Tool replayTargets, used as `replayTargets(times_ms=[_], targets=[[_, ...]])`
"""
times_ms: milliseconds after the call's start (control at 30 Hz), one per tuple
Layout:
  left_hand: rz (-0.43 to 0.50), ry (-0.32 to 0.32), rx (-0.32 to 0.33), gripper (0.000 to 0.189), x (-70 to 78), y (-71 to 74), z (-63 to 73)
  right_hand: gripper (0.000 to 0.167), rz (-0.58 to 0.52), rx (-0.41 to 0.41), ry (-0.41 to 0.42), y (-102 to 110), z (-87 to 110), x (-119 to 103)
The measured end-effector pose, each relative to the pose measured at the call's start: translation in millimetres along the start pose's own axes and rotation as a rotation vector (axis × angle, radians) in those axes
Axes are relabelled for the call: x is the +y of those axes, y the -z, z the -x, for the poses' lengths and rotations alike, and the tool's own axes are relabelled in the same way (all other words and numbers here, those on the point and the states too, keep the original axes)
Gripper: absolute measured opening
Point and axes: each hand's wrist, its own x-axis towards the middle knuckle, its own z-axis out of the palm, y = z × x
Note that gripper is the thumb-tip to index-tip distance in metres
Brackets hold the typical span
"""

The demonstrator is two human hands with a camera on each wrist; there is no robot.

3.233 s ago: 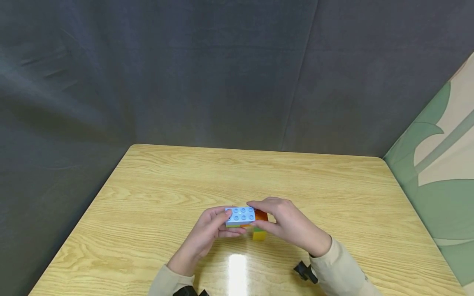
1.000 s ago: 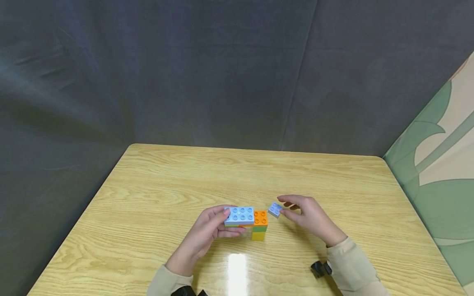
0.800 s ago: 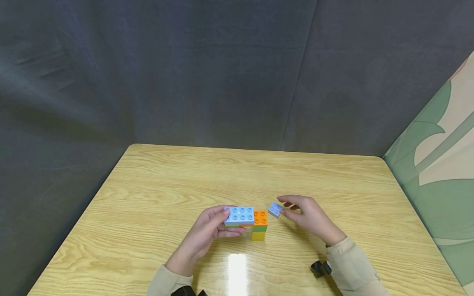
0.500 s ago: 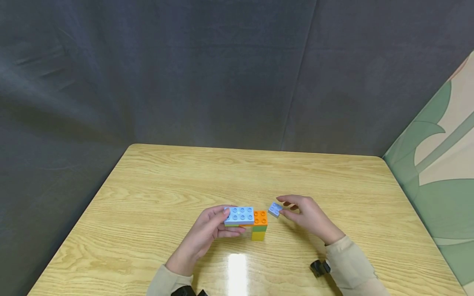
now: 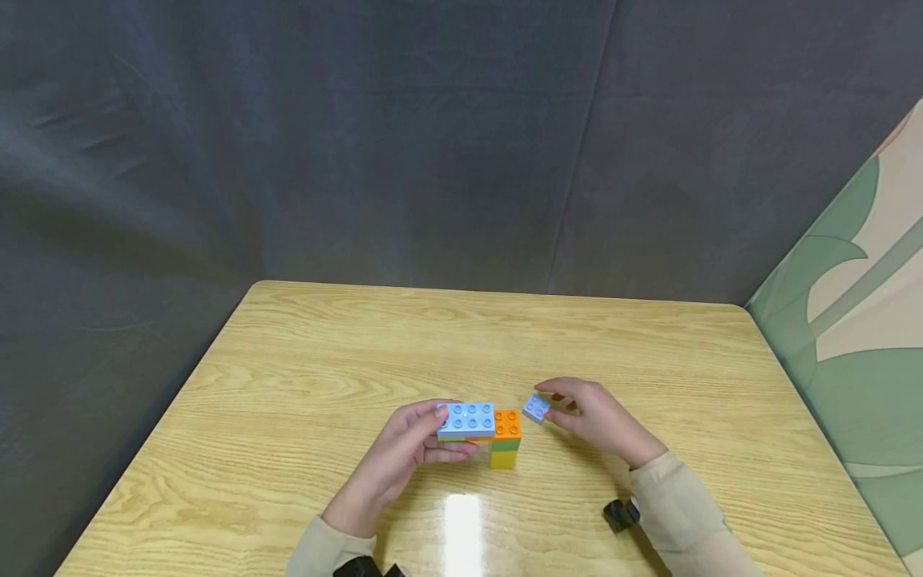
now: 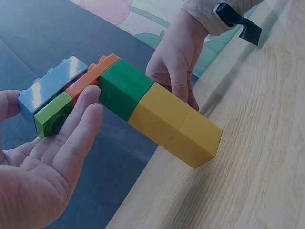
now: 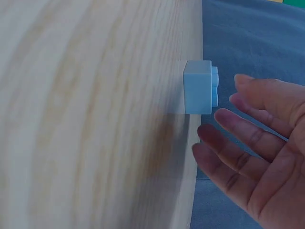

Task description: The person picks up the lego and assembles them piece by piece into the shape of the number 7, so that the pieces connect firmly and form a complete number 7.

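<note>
My left hand [image 5: 400, 453] grips one end of a stack of building bricks, thumb on the long light-blue brick [image 5: 472, 421] and fingers beneath. Under that brick the left wrist view shows a lime-green brick [image 6: 53, 114] and an orange brick [image 6: 91, 78]. From the orange end a column runs down: a green brick [image 6: 125, 88], then two yellow bricks [image 6: 162, 112], the lowest at the tabletop. A small light-blue brick [image 7: 198, 88] stands on the table, studs up. Beside it is my right hand [image 5: 602, 417], fingers loosely bent, with a gap from the brick in the right wrist view.
The wooden table [image 5: 346, 344] runs back to a dark grey cloth [image 5: 433, 160]. A patterned green and beige cloth [image 5: 865, 385] hangs along the right side. Black devices sit at both wrists, the right one [image 5: 622, 515] low over the table.
Since the oldest frame, my right hand has left the orange end of the stack and moved right, exposing the small light-blue brick. Over the last second it barely shifts; my left hand keeps its hold.
</note>
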Motion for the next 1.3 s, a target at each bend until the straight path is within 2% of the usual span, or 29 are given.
replayTargets(times_ms=[300, 633, 967, 1300], targets=[[0.021, -0.017, -0.019, 0.045, -1.3, 0.3, 0.3, 0.042, 0.043, -0.044, 0.025, -2.4, -4.9, 2.3], [0.017, -0.011, -0.013, 0.048, -1.0, -0.1, 0.0, 0.038, 0.139, -0.026, 0.054, -6.0, -7.5, 5.2], [0.006, 0.0, -0.01, 0.049, -0.4, 0.1, -0.1, 0.037, 0.135, -0.018, 0.013, -7.9, -8.6, 3.2], [0.002, -0.02, -0.015, 0.047, -1.7, 1.2, -0.8, 0.031, 0.14, -0.018, -0.011, -9.3, -9.3, 3.4]])
